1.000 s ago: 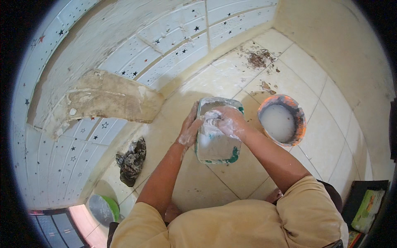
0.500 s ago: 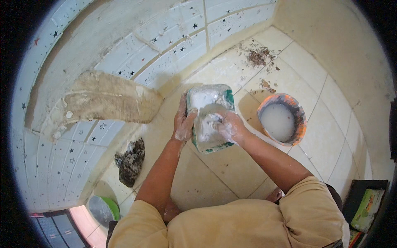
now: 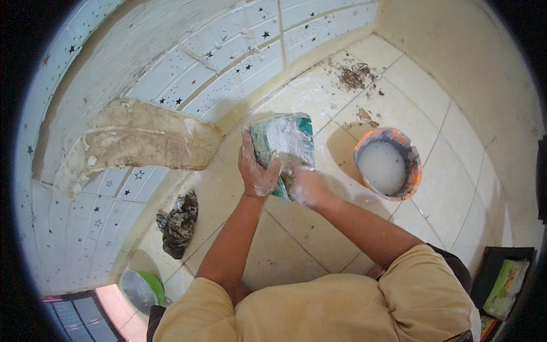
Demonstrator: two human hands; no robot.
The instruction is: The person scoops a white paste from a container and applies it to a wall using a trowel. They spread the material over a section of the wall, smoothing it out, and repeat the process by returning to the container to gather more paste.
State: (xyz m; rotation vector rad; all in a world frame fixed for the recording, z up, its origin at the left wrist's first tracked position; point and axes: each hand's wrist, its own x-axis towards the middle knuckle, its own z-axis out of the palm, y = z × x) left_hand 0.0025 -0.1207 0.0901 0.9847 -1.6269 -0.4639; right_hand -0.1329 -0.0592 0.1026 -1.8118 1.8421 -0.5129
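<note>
A green plastic tub (image 3: 290, 134), its inside coated with wet white paste, is held above the floor and tipped toward the right. My left hand (image 3: 257, 171) grips its left side, with the thumb over the near rim and white smears on the skin. At the near right part of the tub's opening is my right hand (image 3: 310, 187), also coated in paste. Motion blurs its fingers, and I cannot make out whether they hold anything. Close by on the right, an orange bucket (image 3: 413, 151) with grey-stained walls contains cloudy whitish liquid.
Star-patterned tiles (image 3: 228, 85) cover the left wall, where a stained beige strip (image 3: 151, 137) juts out. A crumpled dark plastic bag (image 3: 178, 225) and a green-rimmed bowl (image 3: 152, 288) lie at left. Brown debris (image 3: 356, 77) is scattered beyond the bucket. A black box (image 3: 498, 285) sits lower right.
The tub has tilted, turning its opening rightward, and shifted slightly left. My right hand has moved from inside the tub toward me, to its near right edge. My left hand keeps its grip.
</note>
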